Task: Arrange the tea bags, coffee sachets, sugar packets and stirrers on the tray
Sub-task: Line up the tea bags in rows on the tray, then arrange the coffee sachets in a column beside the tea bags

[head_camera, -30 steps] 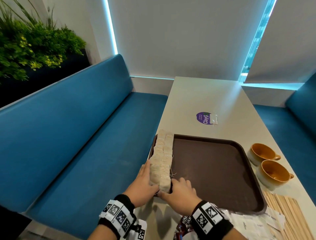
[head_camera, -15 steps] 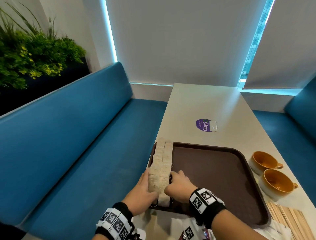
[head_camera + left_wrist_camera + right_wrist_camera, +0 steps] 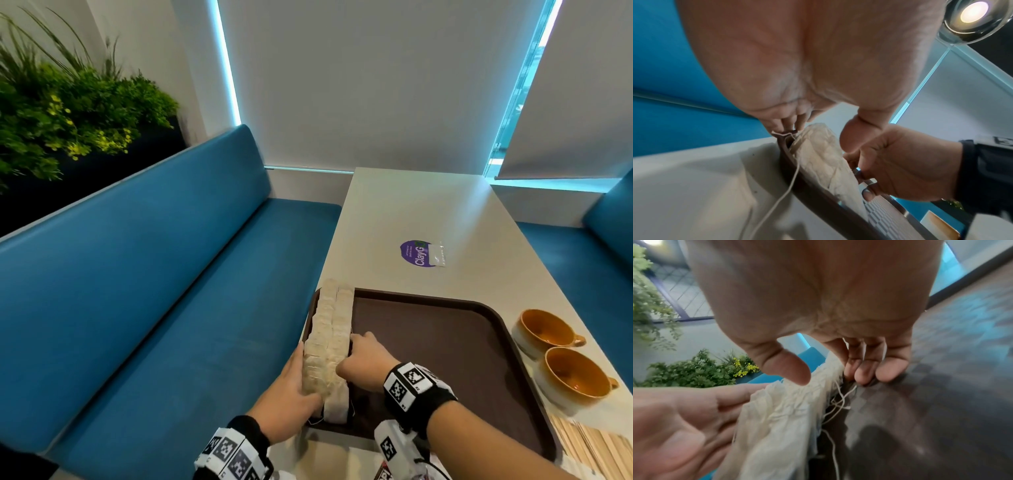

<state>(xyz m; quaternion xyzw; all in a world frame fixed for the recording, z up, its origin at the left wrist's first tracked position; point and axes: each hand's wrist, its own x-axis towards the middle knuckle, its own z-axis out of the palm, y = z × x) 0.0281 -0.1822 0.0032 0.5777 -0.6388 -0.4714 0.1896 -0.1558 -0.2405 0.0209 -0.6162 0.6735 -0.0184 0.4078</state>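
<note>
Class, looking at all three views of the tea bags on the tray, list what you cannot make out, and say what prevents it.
- Head view: stirrers and sachets cut off by the bottom edge.
- Head view: the tea bags' count; they overlap.
- Left wrist view: the left hand's fingertips, behind its palm.
- Right wrist view: tray surface blurred.

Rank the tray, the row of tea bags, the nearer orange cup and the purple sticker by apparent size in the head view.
1. Tray
2. Row of tea bags
3. Nearer cup, which sits closer to the camera, so its rank over the sticker is less sure
4. Sticker
</note>
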